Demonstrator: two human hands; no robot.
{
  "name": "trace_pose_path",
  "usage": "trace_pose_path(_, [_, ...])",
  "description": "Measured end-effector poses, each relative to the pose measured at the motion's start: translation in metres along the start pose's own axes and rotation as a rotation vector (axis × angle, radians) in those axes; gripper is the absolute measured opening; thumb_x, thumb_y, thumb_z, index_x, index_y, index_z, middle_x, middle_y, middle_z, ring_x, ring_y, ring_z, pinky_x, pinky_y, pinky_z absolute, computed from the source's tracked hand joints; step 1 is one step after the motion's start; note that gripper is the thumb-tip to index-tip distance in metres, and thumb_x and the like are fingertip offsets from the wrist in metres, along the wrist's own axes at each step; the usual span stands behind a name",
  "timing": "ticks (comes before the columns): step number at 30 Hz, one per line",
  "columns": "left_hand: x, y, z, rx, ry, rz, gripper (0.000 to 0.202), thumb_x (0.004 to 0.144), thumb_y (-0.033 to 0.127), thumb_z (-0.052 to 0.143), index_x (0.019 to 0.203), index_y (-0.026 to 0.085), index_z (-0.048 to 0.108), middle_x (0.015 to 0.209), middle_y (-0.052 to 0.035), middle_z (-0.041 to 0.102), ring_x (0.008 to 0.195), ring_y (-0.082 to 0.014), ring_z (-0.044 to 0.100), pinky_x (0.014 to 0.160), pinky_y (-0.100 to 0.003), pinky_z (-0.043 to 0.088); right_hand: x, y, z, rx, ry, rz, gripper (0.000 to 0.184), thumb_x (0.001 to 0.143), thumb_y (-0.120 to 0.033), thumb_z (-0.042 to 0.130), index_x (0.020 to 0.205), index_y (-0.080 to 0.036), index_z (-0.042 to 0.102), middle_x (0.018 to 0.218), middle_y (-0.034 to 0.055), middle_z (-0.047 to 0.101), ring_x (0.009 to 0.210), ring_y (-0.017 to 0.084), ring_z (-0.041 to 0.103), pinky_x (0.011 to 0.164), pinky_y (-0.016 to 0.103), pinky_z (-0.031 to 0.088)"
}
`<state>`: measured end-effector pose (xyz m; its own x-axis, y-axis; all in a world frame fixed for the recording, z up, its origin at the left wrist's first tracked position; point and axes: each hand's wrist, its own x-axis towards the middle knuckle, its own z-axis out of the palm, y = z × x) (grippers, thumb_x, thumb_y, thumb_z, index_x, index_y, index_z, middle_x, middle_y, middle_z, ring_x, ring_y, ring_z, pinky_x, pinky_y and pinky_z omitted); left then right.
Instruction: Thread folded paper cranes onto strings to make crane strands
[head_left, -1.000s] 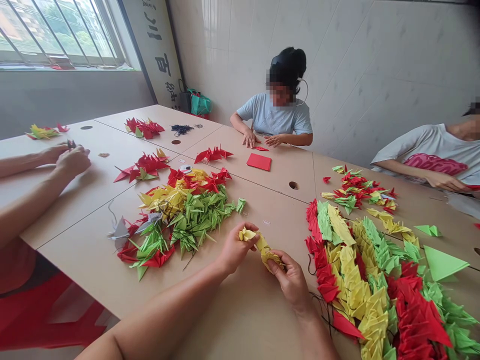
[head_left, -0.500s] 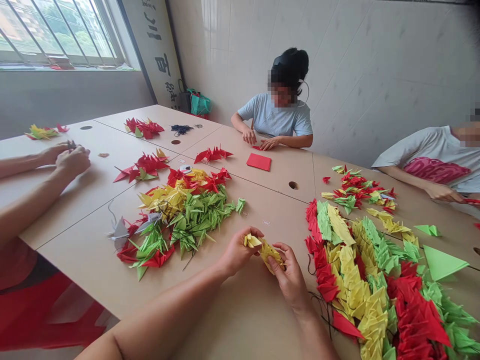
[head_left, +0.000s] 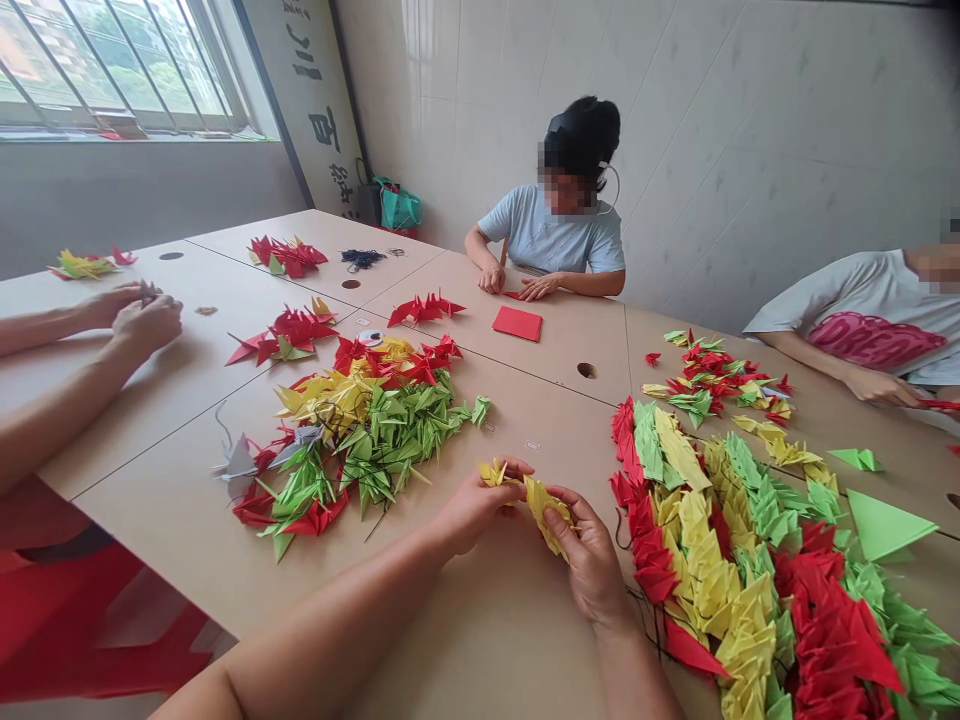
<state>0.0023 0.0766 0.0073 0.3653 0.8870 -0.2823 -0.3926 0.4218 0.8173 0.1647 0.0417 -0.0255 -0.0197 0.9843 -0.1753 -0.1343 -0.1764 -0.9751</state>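
Observation:
Just above the tan table (head_left: 480, 620), both my hands hold a small stack of yellow folded paper cranes (head_left: 541, 502). My left hand (head_left: 474, 505) pinches the stack's left end with closed fingers. My right hand (head_left: 592, 560) grips the right end, thumb on top. To the right lies a long band of stacked red, yellow and green cranes (head_left: 750, 560). A loose heap of green, yellow and red cranes (head_left: 360, 440) lies to the left of my hands.
A person in a light blue shirt (head_left: 555, 240) sits across by a red paper sheet (head_left: 517, 323). Another person's hands (head_left: 142, 315) work at the left, a third person (head_left: 877, 320) at the right. Smaller crane piles (head_left: 289, 335) dot the table.
My hands have shifted slightly on the yellow cranes, the right hand turning the stack's right end up a little. The person across has moved both hands closer together.

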Motion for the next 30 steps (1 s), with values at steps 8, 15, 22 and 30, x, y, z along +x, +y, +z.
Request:
trace_pose_path(8, [0.002, -0.003, -0.001, -0.029, -0.096, -0.08, 0.035, 0.058, 0.02, 0.073, 0.089, 0.017, 0.057, 0.072, 0.0001, 0.062, 0.061, -0.0108, 0.056, 0.06, -0.023, 0.043, -0.006, -0.011, 0.004, -0.046, -0.103, 0.0, 0.04, 0.076, -0.042, 0.066, 0.112, -0.025, 0.058, 0.114, 0.0062, 0.059, 0.095, 0.02, 0.058, 0.078, 0.031, 0.049])
trace_pose_path(15, [0.003, -0.002, -0.003, -0.029, -0.067, -0.115, 0.038, 0.059, 0.017, 0.072, 0.094, 0.017, 0.055, 0.067, 0.0034, 0.055, 0.058, -0.0084, 0.053, 0.057, -0.022, 0.044, -0.004, -0.007, 0.004, -0.124, -0.146, -0.036, 0.03, 0.077, -0.039, 0.065, 0.102, -0.022, 0.061, 0.094, 0.0033, 0.063, 0.086, 0.016, 0.057, 0.077, 0.027, 0.047])
trace_pose_path(22, [0.002, 0.005, -0.004, -0.266, -0.044, -0.119, 0.039, 0.063, 0.006, 0.065, 0.097, 0.017, 0.05, 0.093, -0.005, 0.062, 0.085, -0.0159, 0.062, 0.079, -0.03, 0.05, 0.001, 0.0, -0.001, 0.076, 0.0, -0.006, 0.031, 0.072, -0.038, 0.071, 0.097, -0.023, 0.061, 0.088, 0.0004, 0.059, 0.068, 0.011, 0.053, 0.067, 0.025, 0.048])
trace_pose_path(30, [0.006, 0.003, -0.006, -0.223, -0.01, -0.077, 0.033, 0.066, 0.012, 0.072, 0.093, 0.016, 0.052, 0.086, -0.0027, 0.061, 0.078, -0.0115, 0.061, 0.079, -0.026, 0.05, 0.001, 0.0, 0.0, 0.088, 0.044, 0.001, 0.034, 0.07, -0.038, 0.072, 0.097, -0.021, 0.06, 0.085, 0.0011, 0.059, 0.066, 0.011, 0.054, 0.066, 0.026, 0.049])
